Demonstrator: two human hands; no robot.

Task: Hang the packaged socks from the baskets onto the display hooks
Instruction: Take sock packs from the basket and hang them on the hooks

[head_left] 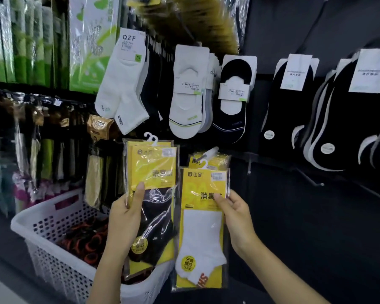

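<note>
Black display wall (294, 216) w/ sock pkgs (201, 233)

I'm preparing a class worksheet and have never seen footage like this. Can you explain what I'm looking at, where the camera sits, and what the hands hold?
There is no machine here. A person stocks a sock display, filmed by one wide-angle camera worn on the head, looking forward and down. The left hand holds a yellow pack of black socks. The right hand pinches a yellow pack of white socks. At lower left stands a white basket with dark goods inside. Behind the packs, a display hook carries similar yellow packs. Carded socks hang above.
</note>
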